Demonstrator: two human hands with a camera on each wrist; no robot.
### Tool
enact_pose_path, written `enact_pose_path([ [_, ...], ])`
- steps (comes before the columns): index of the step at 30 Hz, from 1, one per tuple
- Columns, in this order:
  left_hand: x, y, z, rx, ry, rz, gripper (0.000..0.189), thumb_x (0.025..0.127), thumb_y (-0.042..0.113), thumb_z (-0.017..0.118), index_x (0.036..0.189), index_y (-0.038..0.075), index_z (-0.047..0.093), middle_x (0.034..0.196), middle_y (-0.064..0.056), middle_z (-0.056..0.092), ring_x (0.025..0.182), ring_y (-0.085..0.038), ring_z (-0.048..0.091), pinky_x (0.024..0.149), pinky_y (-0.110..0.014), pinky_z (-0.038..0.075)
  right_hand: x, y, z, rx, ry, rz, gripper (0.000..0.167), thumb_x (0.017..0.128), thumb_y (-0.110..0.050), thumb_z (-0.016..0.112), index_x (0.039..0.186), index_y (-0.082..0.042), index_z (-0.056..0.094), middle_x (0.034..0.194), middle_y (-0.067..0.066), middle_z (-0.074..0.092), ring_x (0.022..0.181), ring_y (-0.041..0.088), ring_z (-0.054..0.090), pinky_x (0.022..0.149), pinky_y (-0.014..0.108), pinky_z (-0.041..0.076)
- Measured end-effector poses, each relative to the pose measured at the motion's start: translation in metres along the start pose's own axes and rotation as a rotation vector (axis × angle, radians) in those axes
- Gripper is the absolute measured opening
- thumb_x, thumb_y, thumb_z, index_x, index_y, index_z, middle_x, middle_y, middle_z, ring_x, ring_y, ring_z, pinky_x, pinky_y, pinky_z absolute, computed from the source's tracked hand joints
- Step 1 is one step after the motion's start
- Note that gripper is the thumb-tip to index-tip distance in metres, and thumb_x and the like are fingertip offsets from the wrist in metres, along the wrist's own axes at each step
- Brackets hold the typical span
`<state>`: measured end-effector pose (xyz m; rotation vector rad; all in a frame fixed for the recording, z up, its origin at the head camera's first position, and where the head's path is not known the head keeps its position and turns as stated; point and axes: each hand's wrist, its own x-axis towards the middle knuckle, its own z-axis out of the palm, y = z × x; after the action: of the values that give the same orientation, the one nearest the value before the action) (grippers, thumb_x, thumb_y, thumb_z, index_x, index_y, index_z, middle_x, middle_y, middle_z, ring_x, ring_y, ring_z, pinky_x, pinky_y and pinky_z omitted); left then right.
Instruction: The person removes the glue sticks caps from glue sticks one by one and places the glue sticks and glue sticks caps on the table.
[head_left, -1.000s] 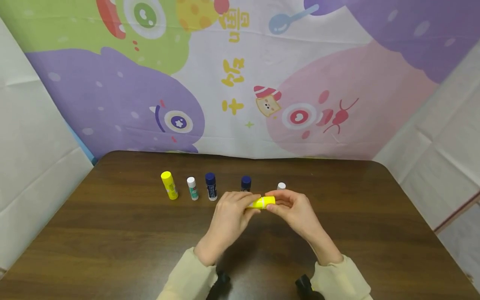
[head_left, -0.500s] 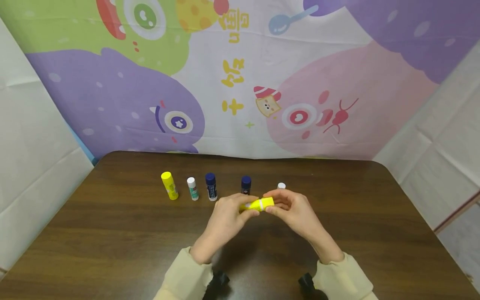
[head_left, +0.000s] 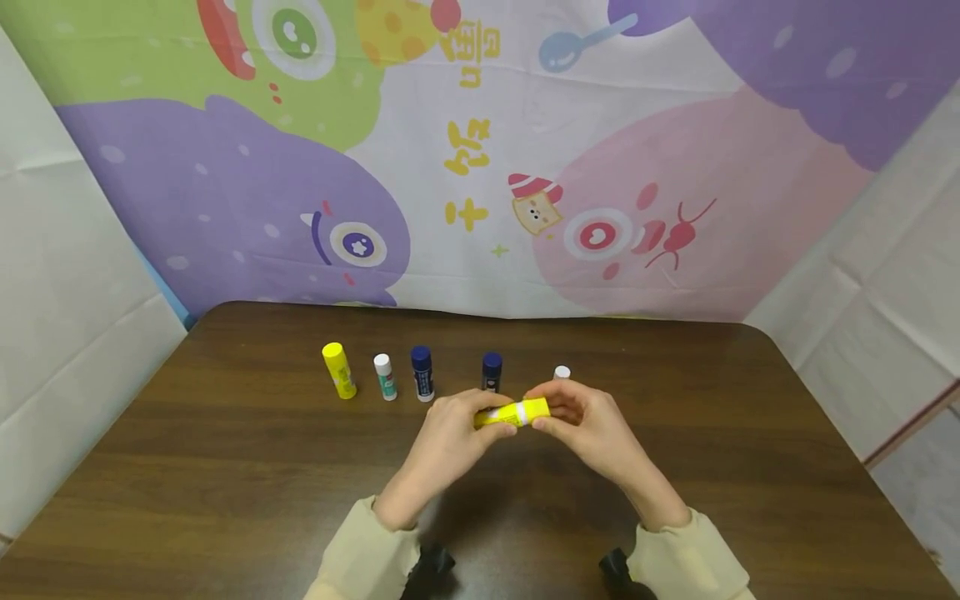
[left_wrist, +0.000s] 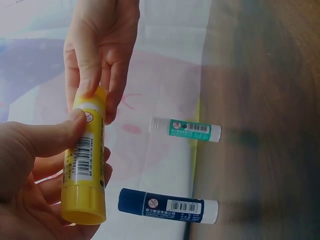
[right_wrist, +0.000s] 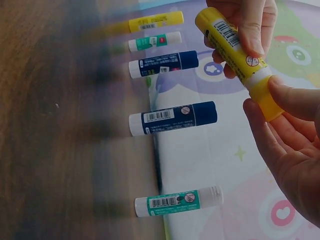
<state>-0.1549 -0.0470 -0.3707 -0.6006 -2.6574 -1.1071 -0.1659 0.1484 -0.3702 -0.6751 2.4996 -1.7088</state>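
Observation:
A yellow glue stick [head_left: 510, 412] is held in the air between both hands, lying nearly sideways in the head view. My left hand [head_left: 450, 429] grips its barrel with the thumb across the front, beside the barcode in the left wrist view. At the other end, my right hand [head_left: 592, 425] pinches the yellow cap [right_wrist: 267, 102] between thumb and fingers. A white band [right_wrist: 257, 77] shows between barrel and cap. Just behind the hands stand a navy glue stick [head_left: 492, 367] and a white-capped green one [right_wrist: 175, 201], both partly covered in the head view.
Further left on the brown table [head_left: 262, 467] stand another yellow glue stick [head_left: 340, 371], a small green one with a white cap [head_left: 385, 377] and a second navy one [head_left: 422, 373]. A cartoon-printed cloth [head_left: 465, 275] hangs behind the table's far edge.
My left hand has shifted slightly left and down, and more of the yellow barrel shows between its thumb and fingers. The right hand stays on the cap, almost in place.

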Motion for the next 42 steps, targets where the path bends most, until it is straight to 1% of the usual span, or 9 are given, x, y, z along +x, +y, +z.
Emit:
enact_pose_path([
  [9, -0.002, -0.002, 0.002, -0.007, 0.007, -0.009, 0.026, 0.076, 0.025, 0.073, 0.099, 0.013, 0.070, 0.093, 0.001, 0.068, 0.072, -0.008, 0.056, 0.062, -0.021, 0.043, -0.002, 0.001, -0.002, -0.015, 0.009, -0.009, 0.026, 0.079, -0.001, 0.066, 0.105, -0.003, 0.060, 0.102, 0.014, 0.062, 0.088, 0.020, 0.064, 0.074, 0.023, 0.052],
  [13, -0.004, -0.007, -0.001, -0.002, 0.015, -0.041, 0.026, 0.075, 0.024, 0.073, 0.099, 0.013, 0.069, 0.094, 0.001, 0.068, 0.071, -0.008, 0.054, 0.062, -0.022, 0.043, -0.002, 0.003, -0.002, -0.033, 0.019, -0.020, 0.025, 0.079, -0.002, 0.066, 0.104, -0.003, 0.061, 0.102, 0.014, 0.063, 0.088, 0.020, 0.064, 0.074, 0.023, 0.052],
  [17, -0.005, -0.011, -0.005, -0.006, 0.031, -0.075, 0.026, 0.075, 0.022, 0.074, 0.099, 0.014, 0.069, 0.094, 0.001, 0.067, 0.076, -0.009, 0.057, 0.066, -0.026, 0.044, -0.003, 0.003, -0.004, -0.064, 0.034, -0.026, 0.026, 0.078, -0.002, 0.068, 0.103, -0.004, 0.062, 0.102, 0.012, 0.063, 0.088, 0.019, 0.064, 0.075, 0.024, 0.052],
  [22, -0.005, -0.016, -0.009, -0.024, 0.066, -0.095, 0.027, 0.071, 0.020, 0.077, 0.096, 0.014, 0.068, 0.092, 0.003, 0.067, 0.076, -0.010, 0.058, 0.067, -0.027, 0.045, -0.004, 0.003, -0.011, -0.143, 0.051, -0.024, 0.026, 0.077, -0.005, 0.069, 0.103, -0.007, 0.062, 0.102, 0.009, 0.064, 0.086, 0.016, 0.064, 0.076, 0.025, 0.052],
  [26, -0.007, -0.022, -0.015, -0.086, 0.088, -0.126, 0.028, 0.069, 0.017, 0.079, 0.093, 0.014, 0.065, 0.089, 0.003, 0.068, 0.074, -0.013, 0.061, 0.067, -0.026, 0.048, -0.005, 0.007, -0.016, -0.219, 0.087, -0.017, 0.027, 0.076, -0.006, 0.071, 0.102, -0.008, 0.063, 0.099, 0.008, 0.065, 0.084, 0.016, 0.064, 0.075, 0.027, 0.052],
  [29, -0.010, -0.030, -0.023, -0.130, 0.106, -0.167, 0.030, 0.068, 0.015, 0.079, 0.093, 0.013, 0.062, 0.090, 0.000, 0.068, 0.076, -0.015, 0.064, 0.068, -0.027, 0.051, -0.005, 0.010, -0.019, -0.267, 0.108, -0.010, 0.025, 0.076, -0.005, 0.071, 0.100, -0.008, 0.063, 0.097, 0.008, 0.066, 0.084, 0.017, 0.064, 0.076, 0.029, 0.052],
  [32, -0.015, -0.041, -0.032, -0.153, 0.128, -0.205, 0.031, 0.069, 0.013, 0.078, 0.094, 0.011, 0.059, 0.091, -0.003, 0.068, 0.079, -0.016, 0.065, 0.070, -0.029, 0.053, -0.006, 0.013, -0.023, -0.310, 0.108, 0.000, 0.024, 0.078, -0.006, 0.069, 0.100, -0.008, 0.062, 0.094, 0.008, 0.066, 0.084, 0.018, 0.063, 0.077, 0.032, 0.052],
  [38, -0.026, -0.067, -0.050, -0.170, 0.174, -0.277, 0.033, 0.071, 0.012, 0.077, 0.098, 0.007, 0.059, 0.093, -0.008, 0.067, 0.084, -0.019, 0.065, 0.072, -0.029, 0.053, -0.007, 0.021, -0.030, -0.384, 0.109, 0.030, 0.022, 0.080, -0.007, 0.068, 0.101, -0.007, 0.061, 0.090, 0.007, 0.065, 0.082, 0.019, 0.064, 0.073, 0.032, 0.052],
  [42, -0.032, -0.081, -0.064, -0.150, 0.213, -0.334, 0.037, 0.075, 0.017, 0.074, 0.107, 0.005, 0.060, 0.096, -0.013, 0.067, 0.086, -0.023, 0.065, 0.073, -0.029, 0.053, -0.008, 0.027, -0.035, -0.421, 0.121, 0.058, 0.024, 0.080, -0.009, 0.067, 0.103, -0.006, 0.061, 0.091, 0.007, 0.064, 0.083, 0.019, 0.063, 0.074, 0.033, 0.052],
])
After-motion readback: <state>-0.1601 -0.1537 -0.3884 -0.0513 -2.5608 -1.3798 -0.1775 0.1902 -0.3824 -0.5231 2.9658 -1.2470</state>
